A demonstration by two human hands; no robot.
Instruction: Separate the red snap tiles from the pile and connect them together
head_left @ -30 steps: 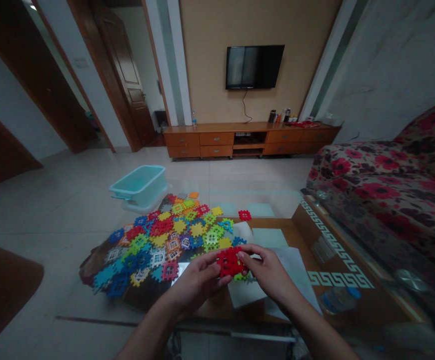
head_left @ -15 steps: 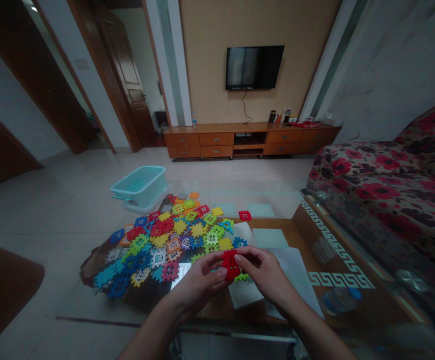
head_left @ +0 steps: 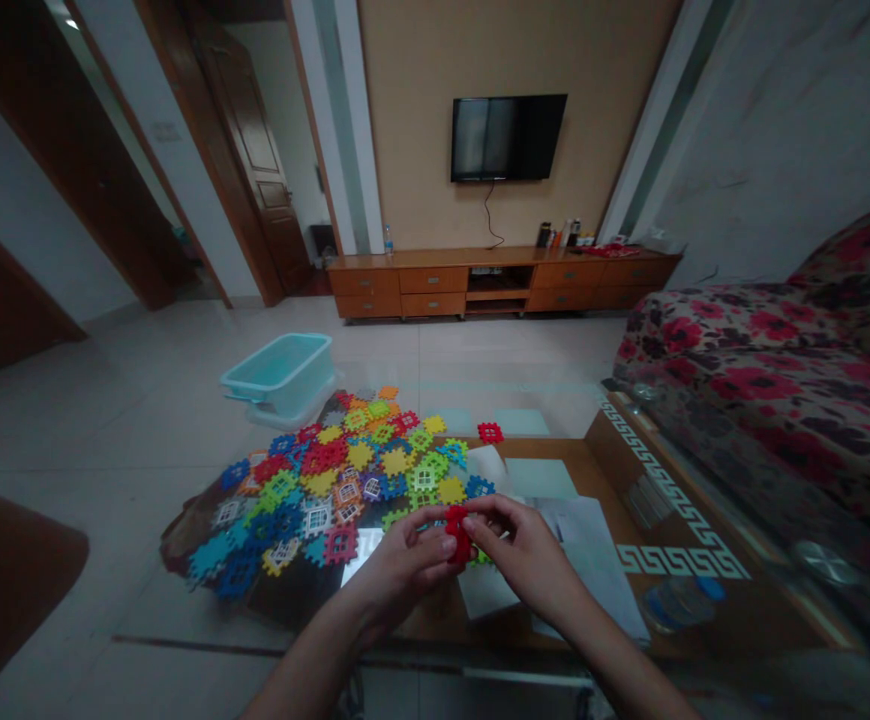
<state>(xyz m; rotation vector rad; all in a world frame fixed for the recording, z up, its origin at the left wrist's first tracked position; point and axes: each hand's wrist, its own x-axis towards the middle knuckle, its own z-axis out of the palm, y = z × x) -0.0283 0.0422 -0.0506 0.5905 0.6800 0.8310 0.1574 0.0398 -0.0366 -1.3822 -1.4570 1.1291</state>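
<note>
Both hands meet over the near part of the glass table around red interlocking plastic building pieces (head_left: 458, 532). My left hand (head_left: 411, 556) pinches them from the left, thumb on the near face. From the right, my right hand (head_left: 514, 537) grips the same red pieces between thumb and fingers. How many pieces are joined there is hard to make out, as the fingers cover part of them. A wide heap of colourful notched square pieces (head_left: 361, 457) lies just beyond and to the left, some with window-like lattices. One red piece (head_left: 490, 432) sits apart at the heap's right.
A turquoise plastic tub (head_left: 285, 372) stands beyond the heap at the left. Papers (head_left: 592, 560) and a bottle with a blue cap (head_left: 682, 603) show at the right of the glass table. A flowered sofa (head_left: 772, 340) borders the right side.
The red pieces have turned in my fingers and now show a narrower side. Both hands stay in nearly the same place.
</note>
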